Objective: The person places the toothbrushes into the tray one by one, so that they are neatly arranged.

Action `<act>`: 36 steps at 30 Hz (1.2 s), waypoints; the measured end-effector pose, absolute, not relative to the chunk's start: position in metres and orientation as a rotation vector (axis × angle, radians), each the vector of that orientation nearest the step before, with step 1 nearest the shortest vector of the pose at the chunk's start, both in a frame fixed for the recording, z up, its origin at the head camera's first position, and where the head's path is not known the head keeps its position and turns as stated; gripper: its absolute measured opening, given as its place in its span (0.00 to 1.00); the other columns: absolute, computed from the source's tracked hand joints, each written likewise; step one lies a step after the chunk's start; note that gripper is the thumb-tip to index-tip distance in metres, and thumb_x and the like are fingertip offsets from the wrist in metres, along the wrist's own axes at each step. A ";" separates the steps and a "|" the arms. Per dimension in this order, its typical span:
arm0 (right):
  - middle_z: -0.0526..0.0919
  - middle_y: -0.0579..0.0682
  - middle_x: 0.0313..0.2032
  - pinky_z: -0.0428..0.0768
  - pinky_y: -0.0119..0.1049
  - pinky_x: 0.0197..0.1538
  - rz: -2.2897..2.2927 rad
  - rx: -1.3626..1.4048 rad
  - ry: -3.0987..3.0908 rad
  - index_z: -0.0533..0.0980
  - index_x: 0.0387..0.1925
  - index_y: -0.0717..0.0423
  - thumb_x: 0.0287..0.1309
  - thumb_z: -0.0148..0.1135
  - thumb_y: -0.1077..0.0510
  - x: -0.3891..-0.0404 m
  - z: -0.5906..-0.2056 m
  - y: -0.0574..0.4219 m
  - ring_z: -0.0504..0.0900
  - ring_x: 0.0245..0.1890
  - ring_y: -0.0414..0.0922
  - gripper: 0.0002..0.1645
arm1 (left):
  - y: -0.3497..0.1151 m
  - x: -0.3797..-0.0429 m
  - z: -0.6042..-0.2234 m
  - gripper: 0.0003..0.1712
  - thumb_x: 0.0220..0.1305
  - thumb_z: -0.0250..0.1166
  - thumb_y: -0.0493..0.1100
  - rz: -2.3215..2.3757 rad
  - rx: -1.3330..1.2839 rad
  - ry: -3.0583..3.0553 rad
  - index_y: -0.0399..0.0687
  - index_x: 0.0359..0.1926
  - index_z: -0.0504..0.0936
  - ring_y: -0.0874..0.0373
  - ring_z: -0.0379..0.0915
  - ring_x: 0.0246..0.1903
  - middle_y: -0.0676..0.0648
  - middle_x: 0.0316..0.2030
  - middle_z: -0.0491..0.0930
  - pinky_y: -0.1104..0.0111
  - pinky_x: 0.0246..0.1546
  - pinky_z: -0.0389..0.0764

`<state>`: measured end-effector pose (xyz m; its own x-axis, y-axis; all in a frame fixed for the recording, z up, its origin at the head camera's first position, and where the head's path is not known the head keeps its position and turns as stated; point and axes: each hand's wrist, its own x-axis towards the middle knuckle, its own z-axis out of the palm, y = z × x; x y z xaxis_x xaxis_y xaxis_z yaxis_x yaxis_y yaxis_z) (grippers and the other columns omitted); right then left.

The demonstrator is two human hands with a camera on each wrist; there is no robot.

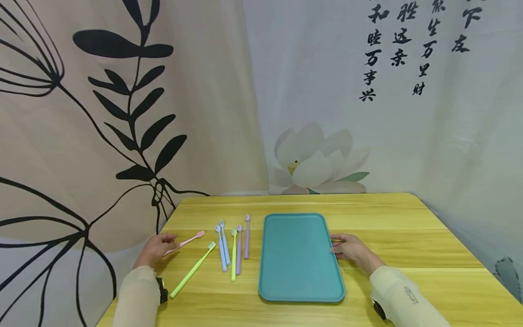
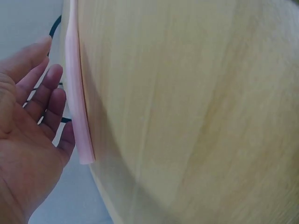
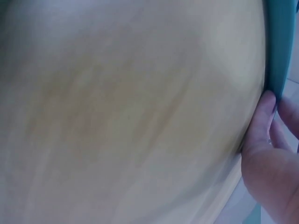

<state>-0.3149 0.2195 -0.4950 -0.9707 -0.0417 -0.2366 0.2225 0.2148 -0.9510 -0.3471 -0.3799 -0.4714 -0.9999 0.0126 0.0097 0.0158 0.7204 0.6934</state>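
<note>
- Printed cloth (image 1: pixel 216 91) hung beyond our teal tray (image 1: pixel 300 259) and wooden table (image 1: pixel 400 231).
- Left of the tray, our left hand (image 1: pixel 156 249) lay loose-fingered beside a pink toothbrush (image 1: pixel 189 240); other toothbrushes (image 1: pixel 234 256) lay nearer the tray.
- Our right hand (image 1: pixel 352 249) touched the tray's right rim; whether gripping, we couldn't tell.

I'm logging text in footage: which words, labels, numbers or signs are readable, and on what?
"和睦万事兴": cloth backdrop
"胜远亲": same backdrop
"生万里财": same backdrop
"下友": same backdrop
Characters above these: cut off, unreadable.
Mark on right sleeve: too blurred to read.
Tray, toothbrushes: none legible.
</note>
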 end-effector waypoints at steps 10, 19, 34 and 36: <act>0.75 0.60 0.42 0.83 0.40 0.44 -1.846 0.160 2.252 0.62 0.66 0.76 0.61 0.59 0.76 -0.315 -0.494 0.217 0.79 0.38 0.46 0.32 | -0.387 -0.346 -0.481 0.24 0.61 0.69 0.38 -1.178 -0.018 -2.920 0.22 0.53 0.78 0.35 0.73 0.51 0.30 0.48 0.81 0.45 0.54 0.71; 0.75 0.59 0.42 0.82 0.40 0.44 -1.842 0.157 2.245 0.62 0.66 0.75 0.62 0.58 0.75 -0.315 -0.493 0.217 0.79 0.39 0.47 0.32 | -0.382 -0.345 -0.483 0.14 0.60 0.68 0.35 -1.076 0.009 -2.911 0.26 0.43 0.84 0.40 0.75 0.43 0.35 0.40 0.83 0.50 0.48 0.72; 0.75 0.60 0.45 0.82 0.41 0.46 -1.820 0.172 2.269 0.65 0.67 0.72 0.61 0.61 0.73 -0.314 -0.494 0.220 0.79 0.42 0.48 0.32 | -0.366 -0.353 -0.469 0.13 0.59 0.68 0.37 -1.058 0.053 -2.867 0.30 0.43 0.86 0.48 0.74 0.37 0.39 0.38 0.84 0.62 0.36 0.72; 0.75 0.60 0.45 0.82 0.41 0.46 -1.821 0.172 2.266 0.65 0.67 0.72 0.61 0.61 0.73 -0.314 -0.493 0.220 0.79 0.42 0.48 0.32 | -0.360 -0.354 -0.463 0.14 0.59 0.67 0.36 -1.079 0.058 -2.848 0.30 0.43 0.86 0.48 0.74 0.36 0.39 0.37 0.84 0.62 0.34 0.73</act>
